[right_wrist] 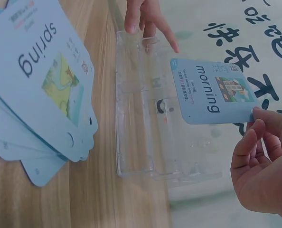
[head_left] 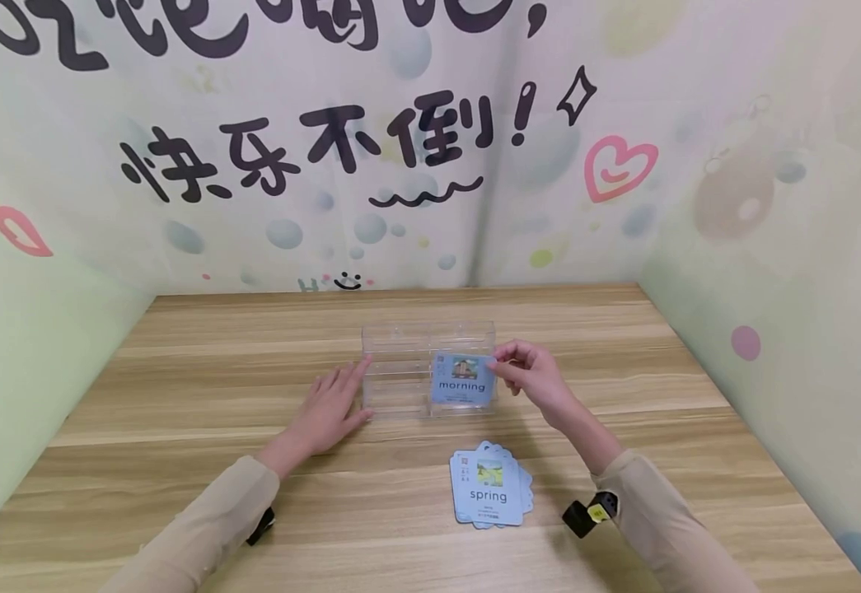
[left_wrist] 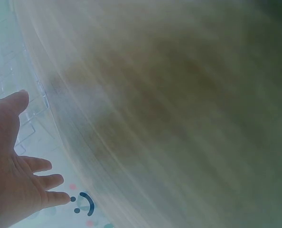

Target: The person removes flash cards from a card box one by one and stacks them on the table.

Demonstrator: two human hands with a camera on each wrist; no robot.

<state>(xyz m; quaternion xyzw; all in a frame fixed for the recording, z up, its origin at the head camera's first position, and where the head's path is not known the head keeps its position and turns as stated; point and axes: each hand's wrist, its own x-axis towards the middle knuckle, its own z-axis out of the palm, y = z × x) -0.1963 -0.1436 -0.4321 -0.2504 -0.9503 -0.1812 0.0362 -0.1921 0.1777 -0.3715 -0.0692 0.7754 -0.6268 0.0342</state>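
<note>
My right hand (head_left: 537,380) pinches a light blue flash card (head_left: 463,387) printed "morning" by its right edge. In the head view the card overlaps the right half of a clear plastic tiered rack (head_left: 396,385); the right wrist view shows the card (right_wrist: 212,92) held up in front of the tiers. At the rack's left end my left hand (head_left: 329,409) rests with fingers extended, fingertips and thumb at its side. The left wrist view has the left hand (left_wrist: 20,166) with its fingers spread, beside part of the rack (left_wrist: 36,107).
A loosely fanned pile of blue cards (head_left: 488,494), "spring" on top, lies on the wooden table (head_left: 252,346) in front of the rack, left of my right forearm. Behind the table hangs a printed backdrop (head_left: 430,239); side panels flank it.
</note>
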